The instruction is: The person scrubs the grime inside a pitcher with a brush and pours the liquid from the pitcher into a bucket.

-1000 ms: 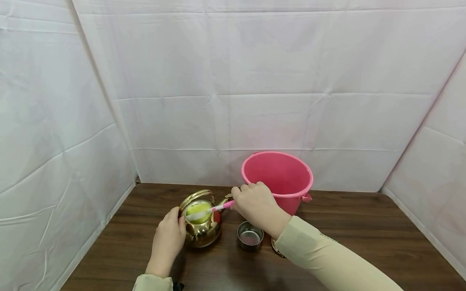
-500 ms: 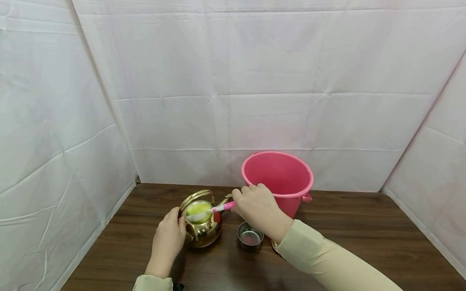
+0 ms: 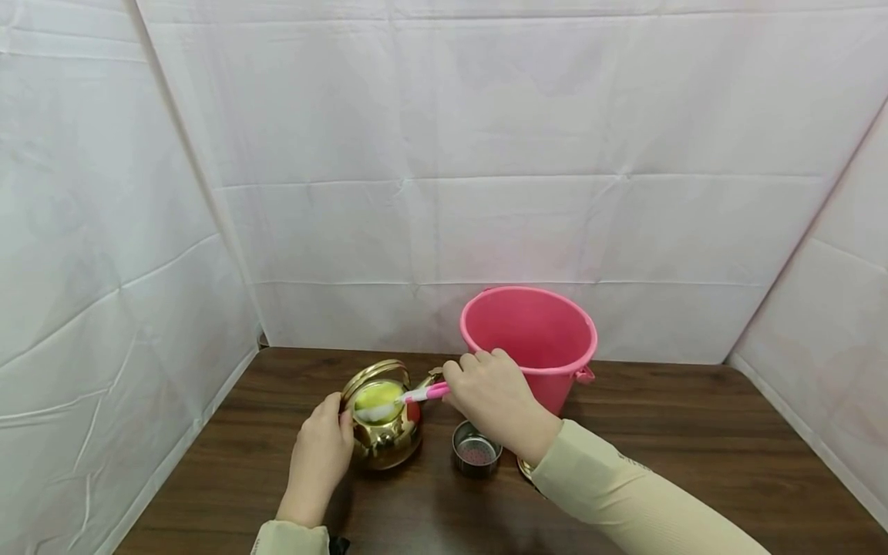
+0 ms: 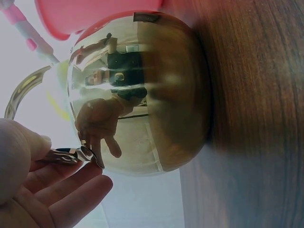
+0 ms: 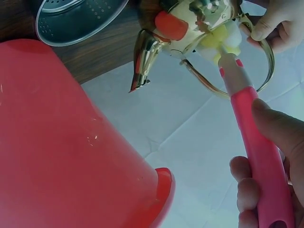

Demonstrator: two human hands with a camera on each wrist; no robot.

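Observation:
A shiny gold kettle stands upright on the table, its arched handle raised and its spout towards the right. My left hand pinches the base of that handle, as the left wrist view shows up close. In my right hand is a pink-and-white handled sponge brush, fingers wrapped round the grip and thumb along it. Its yellow and white sponge head sits at the kettle's top opening, under the handle; the lower part of the head is hidden.
A pink bucket stands behind my right hand. In front of it is a small metal strainer cup with a perforated bottom. A gold round edge shows beside my right sleeve. White cloth walls border the wooden table.
The sponge head has shifted slightly at the kettle's opening, with its white part looking rounder. My right forearm has moved a little to the right; the left hand keeps its hold.

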